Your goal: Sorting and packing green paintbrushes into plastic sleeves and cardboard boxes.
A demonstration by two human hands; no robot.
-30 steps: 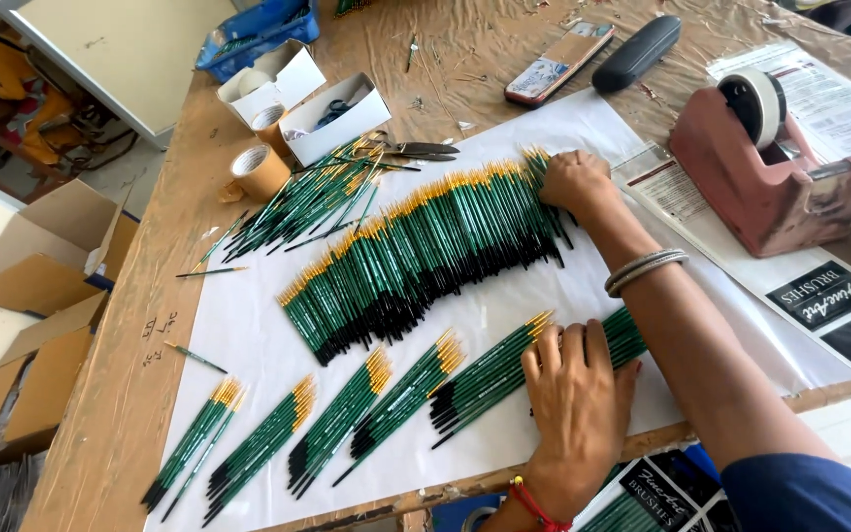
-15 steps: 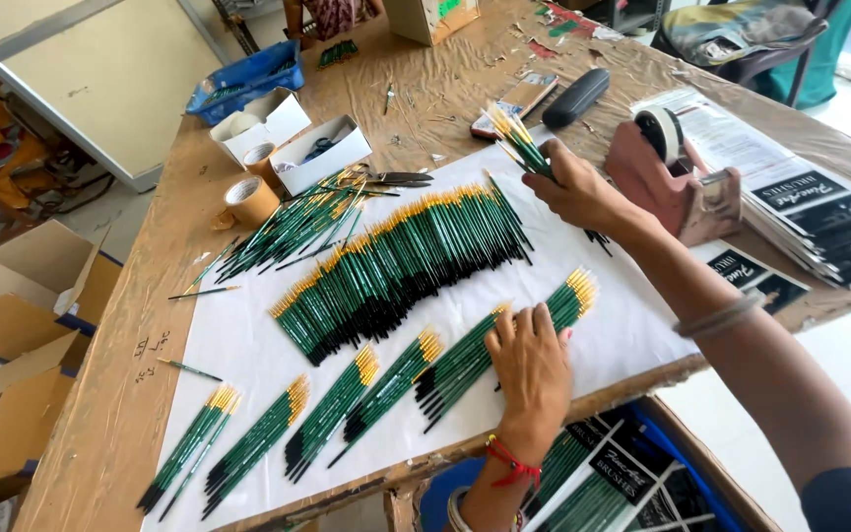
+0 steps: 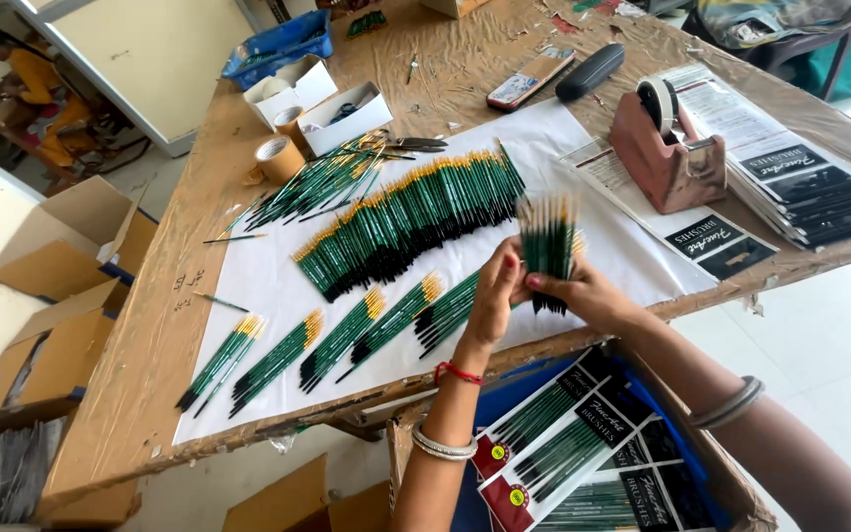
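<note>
Bundle of green-handled brushes [image 3: 548, 248] held upright above the front edge of the tabletop [image 3: 160, 335], yellow ends up, black tips down. Both hands are closed together round its lower half: left hand [image 3: 497, 293] on the near-left side, right hand [image 3: 575, 293] cupping from the right.

Handling judgement: light, thin, stiff sticks; smooth lacquered shafts likely to slide past one another, so the bundle could splay or drop strands. Best gripped round the middle of the shafts, clear of the bristle tips.

On the white sheet [image 3: 268, 281] lies the long row of brushes [image 3: 408, 222], with small sorted groups [image 3: 332, 340] nearer the edge. Tape dispenser [image 3: 669, 148] to the right.

Against half a second ago: the left hand lay flat on the sorted groups and the right hand held the bundle near the dispenser; now both meet on it, closer to the body.
</note>
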